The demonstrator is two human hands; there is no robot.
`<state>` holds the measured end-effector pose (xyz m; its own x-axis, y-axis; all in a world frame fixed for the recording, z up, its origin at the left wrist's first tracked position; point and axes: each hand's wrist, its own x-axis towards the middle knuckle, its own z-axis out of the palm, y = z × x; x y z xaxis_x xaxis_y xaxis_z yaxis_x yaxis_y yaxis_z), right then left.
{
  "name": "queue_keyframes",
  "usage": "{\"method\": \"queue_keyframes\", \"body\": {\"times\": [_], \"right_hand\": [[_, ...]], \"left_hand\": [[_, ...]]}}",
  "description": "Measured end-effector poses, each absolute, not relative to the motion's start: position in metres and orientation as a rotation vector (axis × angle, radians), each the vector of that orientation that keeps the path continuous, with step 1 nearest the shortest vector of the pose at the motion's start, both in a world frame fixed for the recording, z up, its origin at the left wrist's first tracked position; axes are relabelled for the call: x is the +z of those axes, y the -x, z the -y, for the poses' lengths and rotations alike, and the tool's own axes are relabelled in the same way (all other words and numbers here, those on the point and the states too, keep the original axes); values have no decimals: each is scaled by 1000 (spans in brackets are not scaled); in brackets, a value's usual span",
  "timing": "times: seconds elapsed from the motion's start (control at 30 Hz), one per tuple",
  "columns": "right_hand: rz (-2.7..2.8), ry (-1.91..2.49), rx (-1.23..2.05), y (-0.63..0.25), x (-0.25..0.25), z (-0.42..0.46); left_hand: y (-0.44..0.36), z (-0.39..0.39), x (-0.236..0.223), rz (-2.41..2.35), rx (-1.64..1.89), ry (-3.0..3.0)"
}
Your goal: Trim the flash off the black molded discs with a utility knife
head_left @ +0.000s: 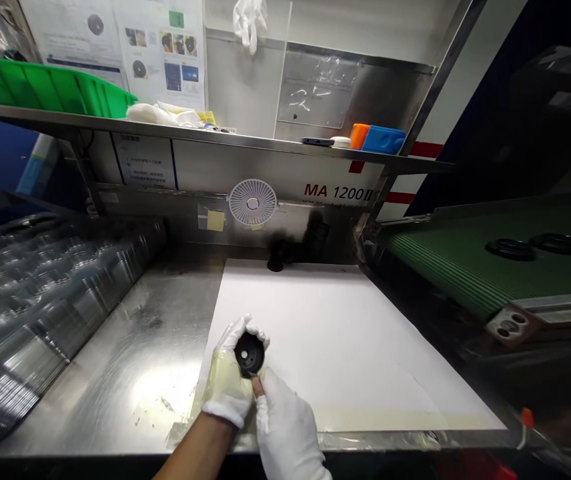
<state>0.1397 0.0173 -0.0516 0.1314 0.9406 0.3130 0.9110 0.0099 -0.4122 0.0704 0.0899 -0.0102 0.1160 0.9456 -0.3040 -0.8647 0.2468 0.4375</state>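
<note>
My left hand, in a white glove with a yellowish palm, is closed around a round black plastic part. Its hollow face, with a pale spot at the hub, is turned up toward me. Close against the part's lower rim is my right hand, also gloved in white, with one bare fingertip poking out. Its fingers are curled; a thin thing may be pinched at the tip, too small to make out. Both hands are above the near left part of a white sheet on the steel bench.
Stacked clear trays fill the left side. At right, a green conveyor belt carries several black round parts. A small fan and a dark stand are at the back, beneath a shelf with a green bin.
</note>
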Motion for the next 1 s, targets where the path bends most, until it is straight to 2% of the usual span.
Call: {"method": "queue_keyframes", "body": {"times": [0.23,0.6,0.8,1.0], "right_hand": [[1732,1857,200,-153,-51,-16],[1664,1839,210,-134,-59,-15],[1669,1865,213,-143,-52,-12],[1682,1946,118,-137,-53,-12]], "left_hand": [[-52,-85,-16,-548,1057,-269],[-68,-89,-16,-618,1352,-192],[-54,-85,-16,-530,1046,-252],[-64,-85,-15,-590,1247,-192]]}}
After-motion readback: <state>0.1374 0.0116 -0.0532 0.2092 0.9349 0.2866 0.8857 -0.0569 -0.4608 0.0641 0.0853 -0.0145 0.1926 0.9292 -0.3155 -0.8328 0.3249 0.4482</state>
